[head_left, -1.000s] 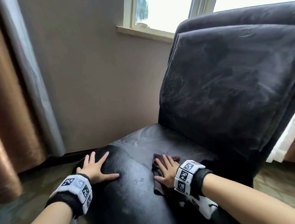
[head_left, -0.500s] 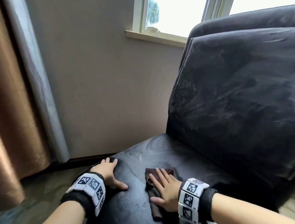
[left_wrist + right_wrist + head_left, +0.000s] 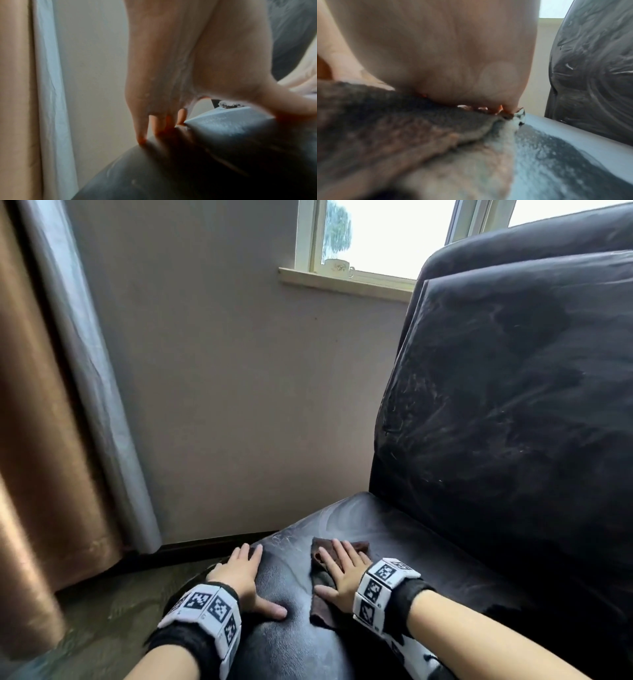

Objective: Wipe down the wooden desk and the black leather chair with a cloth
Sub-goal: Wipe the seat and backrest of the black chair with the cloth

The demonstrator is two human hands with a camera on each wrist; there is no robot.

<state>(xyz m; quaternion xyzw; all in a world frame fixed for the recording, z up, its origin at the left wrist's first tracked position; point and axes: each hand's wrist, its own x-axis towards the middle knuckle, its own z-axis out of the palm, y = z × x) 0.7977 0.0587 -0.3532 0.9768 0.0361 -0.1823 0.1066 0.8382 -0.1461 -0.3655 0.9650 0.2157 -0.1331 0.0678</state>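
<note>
Head view shows the black leather chair (image 3: 496, 412) filling the right half of the frame, its tall backrest streaked with pale dusty smears and its seat (image 3: 394, 542) curving down toward the person at the front edge. By its bulk the chair looks heavy and unlikely to shift under a wipe; the leather looks smooth and padded, so it should give a little under pressure and let fabric slide easily.

The left hand (image 3: 239, 580) lies flat on the rounded front corner of the seat, fingers straight and spread, holding nothing, apparently bracing.

The right hand (image 3: 342, 573) presses flat on the cloth (image 3: 320, 607), fingers straight, palm down; this grip is a press, not a pinch. The cloth, dark brown and nappy in the right wrist view (image 3: 402, 132), lies crumpled on the seat near its front. It looks soft, light and limp, so it should bunch unless a broad palm pins it.
</note>
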